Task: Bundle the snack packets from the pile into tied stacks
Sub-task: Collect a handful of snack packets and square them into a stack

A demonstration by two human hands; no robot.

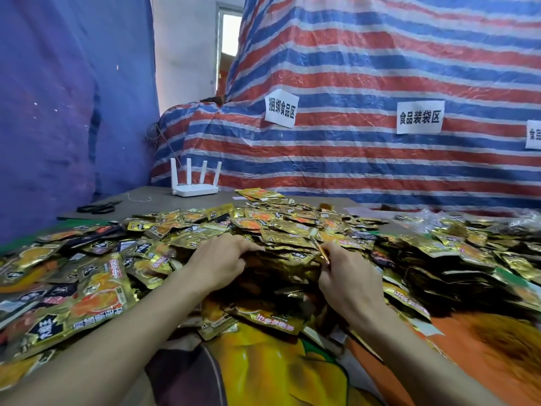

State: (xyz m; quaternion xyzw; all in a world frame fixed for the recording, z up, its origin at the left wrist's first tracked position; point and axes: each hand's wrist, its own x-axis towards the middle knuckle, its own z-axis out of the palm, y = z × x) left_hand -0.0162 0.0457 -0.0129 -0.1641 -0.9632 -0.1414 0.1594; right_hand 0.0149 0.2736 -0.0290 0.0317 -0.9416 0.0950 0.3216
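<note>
Left hand curled into the packet pile; right hand pinches one packet.

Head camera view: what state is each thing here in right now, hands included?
Snack packets: loose, unsorted heap; none visibly tied.
Left hand: fingers curled into the heap, gathering packets.
Right hand: pinching a packet edge.
Scissors: flat on the table, untouched.
Router: on the table, antennas upright.
String piece: loose on the table.

Head-worn view, facing forward and down (wide-angle), close over packet pile
</note>
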